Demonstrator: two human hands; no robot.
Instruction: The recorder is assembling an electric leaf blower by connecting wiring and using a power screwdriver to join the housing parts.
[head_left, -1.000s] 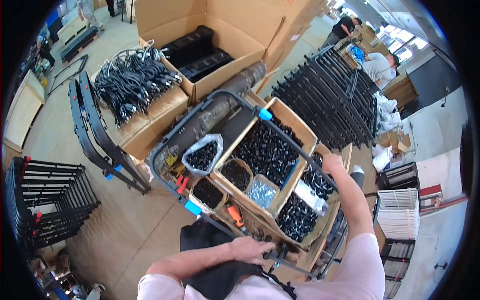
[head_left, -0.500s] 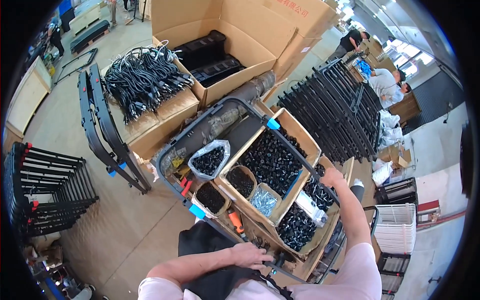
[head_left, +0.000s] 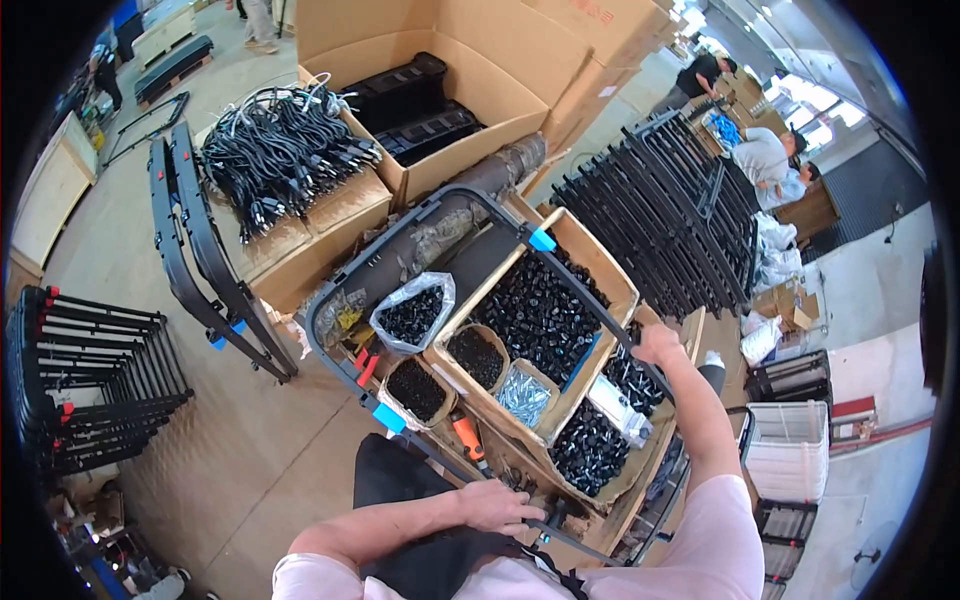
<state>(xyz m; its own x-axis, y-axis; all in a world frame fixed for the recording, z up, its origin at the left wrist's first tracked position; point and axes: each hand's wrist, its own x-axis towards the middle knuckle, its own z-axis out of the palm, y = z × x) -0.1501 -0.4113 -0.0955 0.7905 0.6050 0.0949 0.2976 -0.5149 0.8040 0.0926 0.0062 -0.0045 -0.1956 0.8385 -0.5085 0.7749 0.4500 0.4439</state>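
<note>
A dark tubular metal frame (head_left: 588, 292) with rounded corners lies tilted over the parts boxes. Pieces of blue tape (head_left: 390, 417) are wrapped on its sides. My right hand (head_left: 658, 345) is closed around its right side, with the arm stretched forward. At the near end, my left hand (head_left: 497, 507) is closed on the frame's tube, its fingertips partly hidden. Beneath the frame, a wooden box (head_left: 437, 352) holds black plastic fittings (head_left: 545, 305), with a small tub of silver screws (head_left: 522, 398) inside. An orange-handled tool (head_left: 467, 440) rests close to my left hand.
Black cables (head_left: 285, 160) are heaped on a carton at the left, beside an open cardboard box (head_left: 480, 60) with black parts. Similar frames (head_left: 205, 245) stand left of the carton. Black racks (head_left: 660, 215) are stacked at the right; people (head_left: 765, 155) work beyond them.
Both hands keep their hold on the frame. The whole view has shifted slightly; otherwise the frame and boxes look nearly the same.
</note>
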